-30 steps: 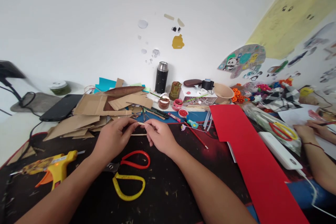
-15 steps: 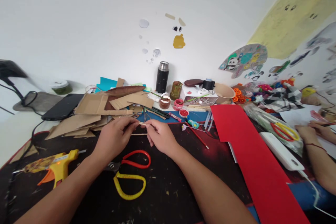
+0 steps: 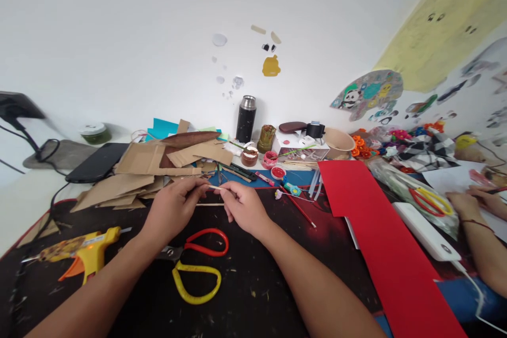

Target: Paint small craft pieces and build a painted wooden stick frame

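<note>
A thin wooden stick (image 3: 215, 187) spans the small gap between my hands above the dark mat. My left hand (image 3: 174, 205) pinches one end of it between thumb and fingers. At the other end, my right hand (image 3: 243, 204) holds it in a closed pinch. A second thin stick (image 3: 210, 204) lies on the mat just below. Scissors with one red and one yellow handle (image 3: 197, 278) rest nearer to me, their blades partly hidden by my left forearm. The yellow hot glue gun (image 3: 94, 251) lies at the left.
Cardboard pieces (image 3: 137, 161) are piled behind my left hand. Behind stand a black flask (image 3: 246, 122) and small paint jars (image 3: 270, 160). Red card (image 3: 380, 237) and a white power strip (image 3: 425, 232) lie right. Another person's hands (image 3: 469, 206) are at the far right.
The whole view has shifted down slightly. Both hands keep their pinch on the stick, with hardly any movement.
</note>
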A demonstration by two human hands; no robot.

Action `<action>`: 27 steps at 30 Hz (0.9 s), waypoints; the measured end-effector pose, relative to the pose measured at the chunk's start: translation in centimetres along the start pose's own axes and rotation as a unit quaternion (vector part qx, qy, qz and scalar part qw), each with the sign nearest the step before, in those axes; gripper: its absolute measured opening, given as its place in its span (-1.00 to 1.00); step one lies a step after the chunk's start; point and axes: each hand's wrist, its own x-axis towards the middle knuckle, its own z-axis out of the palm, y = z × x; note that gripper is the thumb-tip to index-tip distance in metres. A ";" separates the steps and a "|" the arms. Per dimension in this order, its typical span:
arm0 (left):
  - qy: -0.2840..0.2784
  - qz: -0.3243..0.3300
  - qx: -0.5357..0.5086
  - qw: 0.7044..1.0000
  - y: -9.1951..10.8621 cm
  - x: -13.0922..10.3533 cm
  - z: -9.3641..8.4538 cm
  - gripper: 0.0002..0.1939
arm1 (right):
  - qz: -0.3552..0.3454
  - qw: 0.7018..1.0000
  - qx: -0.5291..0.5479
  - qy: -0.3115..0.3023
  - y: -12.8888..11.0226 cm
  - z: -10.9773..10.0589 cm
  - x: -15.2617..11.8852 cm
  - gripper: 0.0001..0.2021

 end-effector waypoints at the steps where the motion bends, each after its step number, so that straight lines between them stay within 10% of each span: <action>1: -0.001 -0.011 -0.012 1.000 0.0 0.0 -0.1 -0.61 | 0.001 1.000 0.001 0.001 -0.1 0.0 0.0 -0.78; 27: -0.073 -0.140 -0.312 0.937 0.4 0.6 -0.1 -0.50 | -0.040 0.997 -0.067 -0.025 0.3 0.3 -0.4 -0.77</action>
